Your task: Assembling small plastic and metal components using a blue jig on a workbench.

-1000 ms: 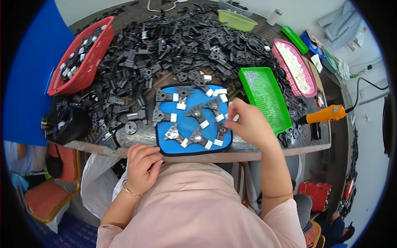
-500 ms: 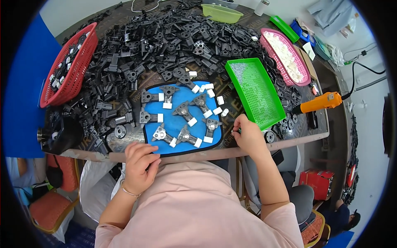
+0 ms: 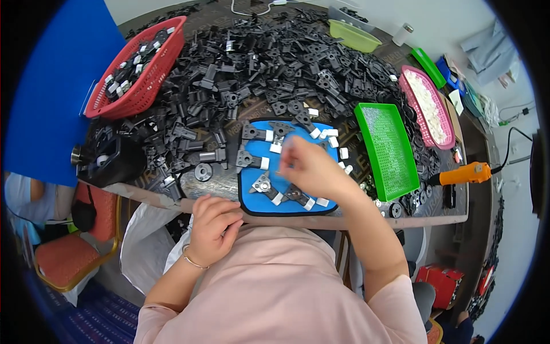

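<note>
My right hand [image 3: 312,169] is over the blue mat [image 3: 264,202], its blurred fingers bent together in a pinch. Whatever they hold, if anything, is too small to make out. Beneath and around it lie several black plastic parts with white end caps; one such part [image 3: 265,184] carries a bright metal disc. The hand and forearm hide those at the middle and right of the mat. My left hand [image 3: 216,226] rests at the table's front edge by the mat's lower left corner, fingers loosely apart and holding nothing. Loose white caps [image 3: 344,153] sit along the mat's right edge.
A green tray [image 3: 391,152] of small metal pieces stands right of the mat. Black parts [image 3: 275,63] are heaped behind it. A red basket [image 3: 152,74] is at left, a pink basket [image 3: 448,123] of white pieces at right, near an orange power screwdriver [image 3: 465,174].
My right hand has moved left from beside the green tray to over the mat. My left hand stays at the table edge. The whole view has shifted, with the table now further right.
</note>
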Available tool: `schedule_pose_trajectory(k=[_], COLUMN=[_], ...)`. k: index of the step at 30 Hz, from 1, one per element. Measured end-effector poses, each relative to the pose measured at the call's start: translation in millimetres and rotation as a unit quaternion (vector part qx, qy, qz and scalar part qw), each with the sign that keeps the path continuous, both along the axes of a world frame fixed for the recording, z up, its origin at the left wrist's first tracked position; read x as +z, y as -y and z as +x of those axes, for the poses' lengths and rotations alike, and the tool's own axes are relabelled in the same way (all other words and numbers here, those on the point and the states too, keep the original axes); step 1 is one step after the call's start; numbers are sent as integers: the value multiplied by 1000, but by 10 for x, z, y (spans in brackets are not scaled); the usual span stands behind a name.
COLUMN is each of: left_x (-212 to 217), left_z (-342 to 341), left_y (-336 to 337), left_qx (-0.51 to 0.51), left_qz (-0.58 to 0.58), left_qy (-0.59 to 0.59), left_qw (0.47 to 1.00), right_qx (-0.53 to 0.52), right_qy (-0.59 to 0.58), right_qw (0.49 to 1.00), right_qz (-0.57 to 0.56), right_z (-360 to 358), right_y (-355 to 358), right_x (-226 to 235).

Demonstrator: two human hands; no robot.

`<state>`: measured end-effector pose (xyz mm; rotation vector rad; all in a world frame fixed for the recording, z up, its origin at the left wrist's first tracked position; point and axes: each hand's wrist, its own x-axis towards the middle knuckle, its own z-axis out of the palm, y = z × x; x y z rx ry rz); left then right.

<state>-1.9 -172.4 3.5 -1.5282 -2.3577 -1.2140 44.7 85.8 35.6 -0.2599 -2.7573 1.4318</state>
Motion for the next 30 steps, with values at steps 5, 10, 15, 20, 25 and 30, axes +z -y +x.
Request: schedule_pose_trajectory(k=[5,10,15,20,25,30], left_x=[27,-14,19,77,154,329], left_z=[-13,-55,-64,-85,-236,-203], left_y=[177,289,230,176,-24,-227], left_qx=[34,55,42,39,10,-41], left_qz=[2,-6,6,15,28,43], left_qy=[0,-1,-3,-2,-5,28], left_qw=[999,998,999,999,1000,998], right_qx=[20,8,-19,-30,-147,-254], right_qy=[100,90,65,62,18,52], right_qw=[994,995,992,995,989,958], right_qz=[-31,51,107,66,-18,124], right_z=[-664,-785,-774,-669,-233,882], right_y=[166,231,288,263,-100,-691], right_x=[-144,-265,-256,-193,54,223])
